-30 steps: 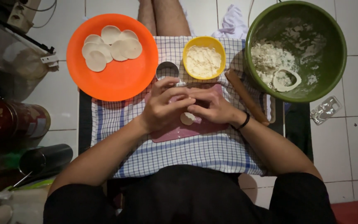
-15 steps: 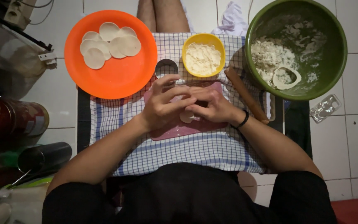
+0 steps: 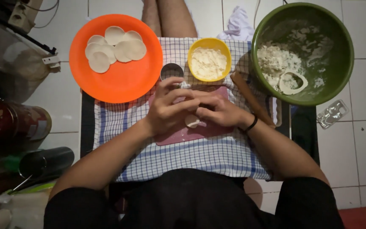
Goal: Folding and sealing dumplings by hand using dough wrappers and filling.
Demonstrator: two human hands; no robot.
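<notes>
Both hands meet at centre frame over a pink mat (image 3: 178, 135) laid on a blue-checked cloth (image 3: 191, 157). The left hand (image 3: 168, 106) curls its fingers inward, tips pressed against a small piece of pale dough (image 3: 191, 121). The right hand (image 3: 217, 111) closes in from 3 o'clock, fingers bunched on the same piece. Only the dough's lower edge shows beneath the knuckles, so how firmly it is pinched cannot be told.

An orange plate (image 3: 121, 59) at 10 o'clock carries overlapping dough rounds (image 3: 115, 46). A yellow bowl (image 3: 209, 59) of white filling sits at 12 o'clock, with a round metal cutter (image 3: 171, 70) just beside it. A green bowl (image 3: 302, 53) holding flour and dough scraps stands at 2 o'clock, and a wooden rolling pin (image 3: 250, 99) lies between it and the right wrist.

Risks, as judged: the thin dough could tear under uneven finger pressure. The stacked rounds may stick together. The right forearm is near the rolling pin and could nudge it off the cloth.
</notes>
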